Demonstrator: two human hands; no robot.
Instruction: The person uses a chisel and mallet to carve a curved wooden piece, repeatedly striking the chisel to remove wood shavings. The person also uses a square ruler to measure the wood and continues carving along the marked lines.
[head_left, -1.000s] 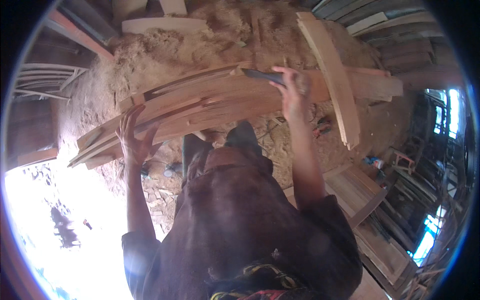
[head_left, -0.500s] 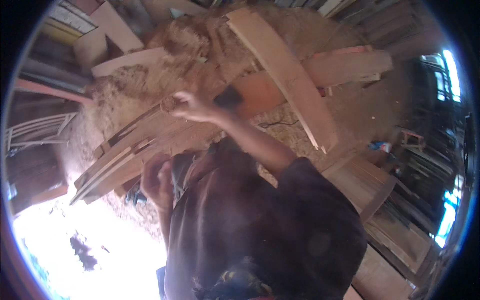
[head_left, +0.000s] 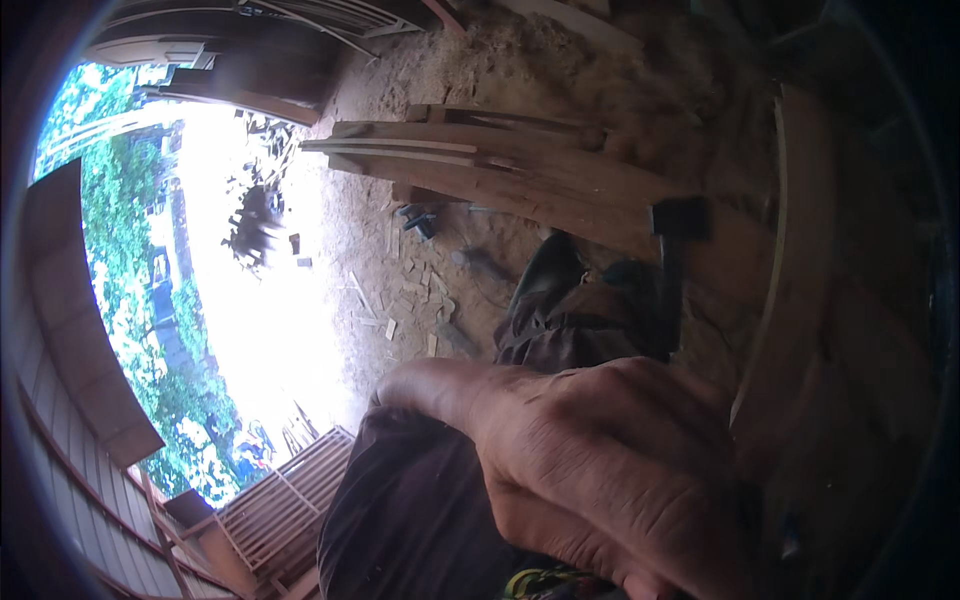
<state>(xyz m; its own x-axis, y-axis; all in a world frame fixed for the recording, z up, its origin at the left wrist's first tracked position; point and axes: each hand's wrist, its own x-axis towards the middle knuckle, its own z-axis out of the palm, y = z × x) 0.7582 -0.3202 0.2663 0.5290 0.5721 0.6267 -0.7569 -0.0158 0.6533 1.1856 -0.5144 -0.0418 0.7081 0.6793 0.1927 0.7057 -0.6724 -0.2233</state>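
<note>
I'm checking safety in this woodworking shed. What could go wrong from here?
1. The right hand is up close to the head and seems to grip a dark-headed tool. A loose swing could hit the person's own leg below it.
2. Wood scraps litter the sawdust ground near the feet, so a slip or trip seems possible.
3. The stacked planks lie unevenly and might shift if struck.

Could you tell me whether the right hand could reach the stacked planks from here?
Probably yes: nothing stands between the right hand and the planks, only the person's bent leg below. But it seems to grip a hammer, so it isn't free.
</note>
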